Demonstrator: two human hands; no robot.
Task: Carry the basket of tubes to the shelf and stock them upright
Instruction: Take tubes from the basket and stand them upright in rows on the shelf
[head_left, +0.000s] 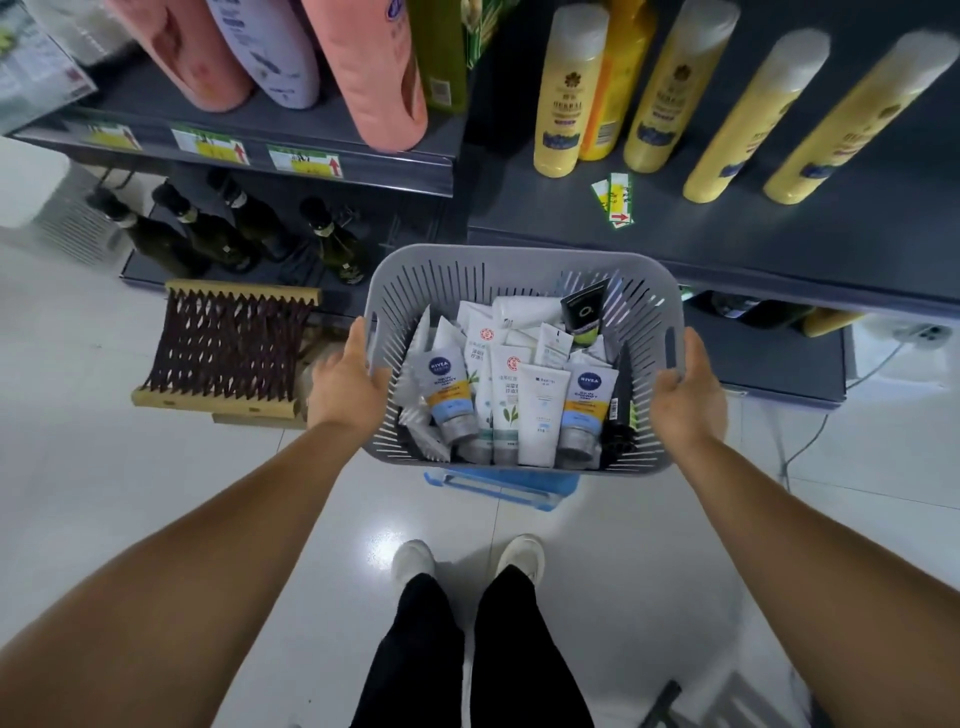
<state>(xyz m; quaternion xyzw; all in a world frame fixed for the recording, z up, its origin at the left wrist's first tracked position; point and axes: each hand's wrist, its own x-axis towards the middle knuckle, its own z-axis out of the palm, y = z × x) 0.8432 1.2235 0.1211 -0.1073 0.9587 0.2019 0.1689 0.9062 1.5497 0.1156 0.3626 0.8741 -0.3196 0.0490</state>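
Carry step, near its end. Left hand (349, 384) and right hand (687, 387) grip the two short ends of the grey basket (498, 267), fingers curled under the sides, thumbs on the rim. The basket hangs in the air in front of the dark shelf (727, 244), its far rim just short of the shelf's front edge, above a blue crate (506, 486) on the floor.

Tubes (540, 410) lie loose in the basket, mostly flat with caps toward the person; none stocked yet.

The shelf's front strip is bare near a loose price tag (615, 200); yellow bottles (566, 104) stand along the back.

Next, my read: basket needs resting somewhere, probably the shelf's front edge or the crate, to free one hand. Then tubes out one by one, stood on their caps. Watch for tipping.
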